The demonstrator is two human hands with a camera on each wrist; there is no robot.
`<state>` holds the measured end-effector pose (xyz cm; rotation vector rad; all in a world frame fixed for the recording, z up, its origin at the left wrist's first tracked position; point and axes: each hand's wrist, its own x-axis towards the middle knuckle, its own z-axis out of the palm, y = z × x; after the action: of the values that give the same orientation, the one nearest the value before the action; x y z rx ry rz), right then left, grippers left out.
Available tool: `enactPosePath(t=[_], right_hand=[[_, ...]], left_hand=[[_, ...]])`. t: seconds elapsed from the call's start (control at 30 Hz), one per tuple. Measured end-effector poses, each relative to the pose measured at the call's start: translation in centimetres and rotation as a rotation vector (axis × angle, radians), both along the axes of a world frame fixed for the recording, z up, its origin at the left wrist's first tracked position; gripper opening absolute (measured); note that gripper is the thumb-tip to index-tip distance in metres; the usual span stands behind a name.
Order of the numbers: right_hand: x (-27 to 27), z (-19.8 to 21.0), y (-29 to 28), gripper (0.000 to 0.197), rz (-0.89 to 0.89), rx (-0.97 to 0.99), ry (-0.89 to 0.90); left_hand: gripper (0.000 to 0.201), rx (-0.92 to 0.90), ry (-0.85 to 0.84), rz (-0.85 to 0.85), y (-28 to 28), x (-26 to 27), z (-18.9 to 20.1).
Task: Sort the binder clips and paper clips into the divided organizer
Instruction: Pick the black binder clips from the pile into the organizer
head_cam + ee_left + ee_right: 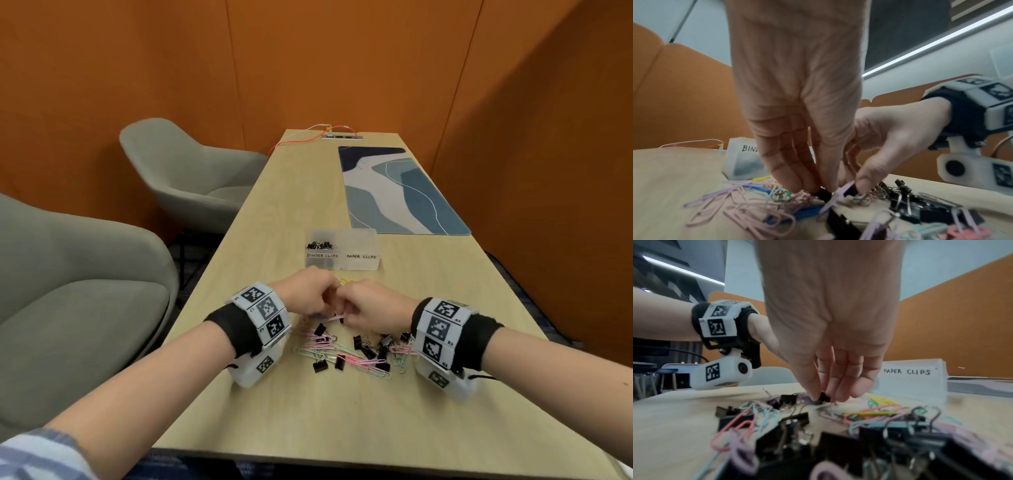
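Pinching at the far edge of the clip pile (356,346), both hands meet fingertip to fingertip, just on the near side of the organizer (342,251). Left hand (303,296): fingers curled down, tips closed on a small black binder clip (823,194) that sits in the pile. Right hand (371,308): thumb and fingers also closed on a black binder clip (824,397); can't tell whether it's the same clip as the left's. A lilac paper clip (835,199) is tangled right at the pinch point.

Pile is a mix of black binder clips and pastel paper clips (pink, lilac, mint, blue, yellow), spread on the table (308,411) between the two wrists, near side of the organizer. A few yellow paper clips (346,281) lie just in front of the organizer.

Organizer is translucent, two compartments, hand-lettered "BINDER CLIPS" on its left half and "PAPER CLIPS" on its right. The left compartment holds a batch of black binder clips (320,245). Contents of the right one not readable from here.

Beyond the organizer: a blue patterned mat (400,188), then an orange cable (298,140) at the table's end. Two grey chairs (178,171) off to the organizer's left.
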<state>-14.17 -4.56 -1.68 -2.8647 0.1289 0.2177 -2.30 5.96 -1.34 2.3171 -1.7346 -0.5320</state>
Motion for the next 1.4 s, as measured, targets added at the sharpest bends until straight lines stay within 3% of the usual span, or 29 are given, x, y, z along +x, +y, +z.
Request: enactPosePath(t=[0.23,0.4,0.5,0.67,0.9,1.1,1.2,1.4], right_hand=[[-0.3,1.8,-1.7,0.033,-0.122,0.194,0.028],[-0.5,1.9,-2.1,0.028,-0.179,0.203,0.045],[-1.0,2.0,-1.9,0.023,-0.203,0.266,0.087],[-1.9,1.9,-1.0,0.010,-0.050,0.097,0.168],[-1.5,0.2,0.1,0.013,-0.005,0.039,0.204],[-0.6,0.9,-1.4,0.016,-0.119,0.200,0.198],[-0.5,1.3,-2.4,0.015,-0.205,0.453,0.163],[1.6,3.5,-4.3,0.016,-0.390,0.752,-0.070]], left_hand=[[0.007,-0.140,-0.003,0.074,0.7,1.8,1.3],[0.010,-0.138,-0.001,0.081,1.7,2.0,1.3],[0.028,-0.110,-0.011,0.108,2.1,1.4,1.1],[0.044,0.011,-0.205,0.141,2.2,-0.3,0.4],[0.034,0.095,-0.307,0.107,1.4,-1.8,-0.4],[0.025,0.191,-0.214,0.018,0.8,-1.3,-0.3],[0.020,0.178,-0.113,-0.002,1.0,-0.7,-0.1],[0.015,0.121,0.042,-0.006,1.8,0.9,-0.4]])
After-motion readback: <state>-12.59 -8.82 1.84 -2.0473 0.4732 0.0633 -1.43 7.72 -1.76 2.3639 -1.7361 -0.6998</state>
